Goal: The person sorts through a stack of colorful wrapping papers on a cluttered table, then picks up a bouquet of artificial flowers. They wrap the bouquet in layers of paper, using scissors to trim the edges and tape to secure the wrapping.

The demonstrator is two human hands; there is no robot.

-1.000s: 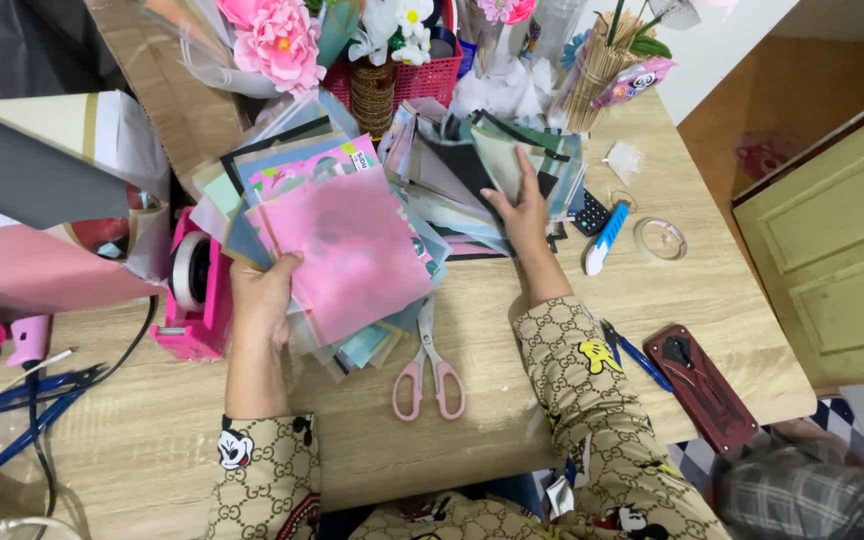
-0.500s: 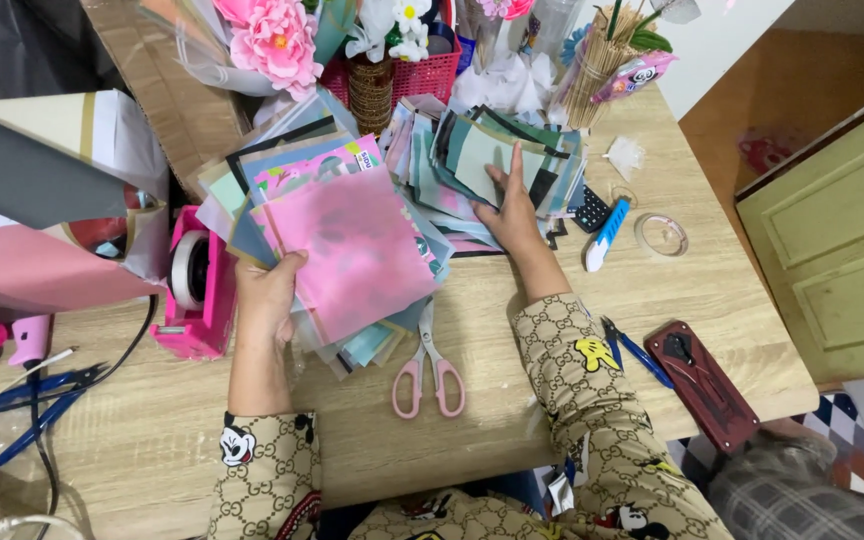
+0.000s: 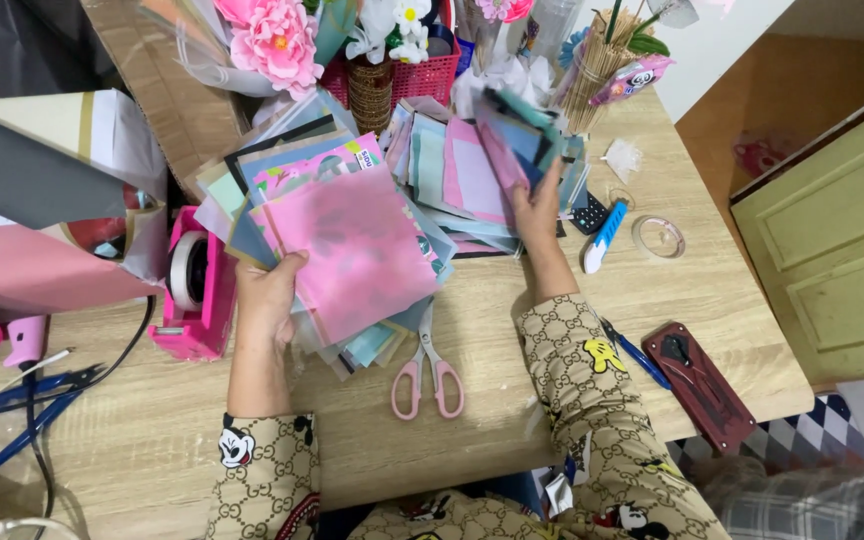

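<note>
Gripping a fanned stack of square coloured paper sheets point(image 3: 352, 255) topped by a translucent pink sheet, the left hand point(image 3: 270, 295) held its near-left edge, fingers closed under it, above the light wooden table point(image 3: 512, 400). Head view, continued: the right hand point(image 3: 537, 205), farther and to the right, pinched a lifted bundle of blue, pink and dark sheets point(image 3: 517, 140) over a second spread pile point(image 3: 452, 180). Pink-handled scissors point(image 3: 427, 370) lay near, just under the stack. A pink tape dispenser point(image 3: 195, 290) stood left of the left hand. A blue-and-white utility knife point(image 3: 604, 235) lay right of the right hand.
</note>
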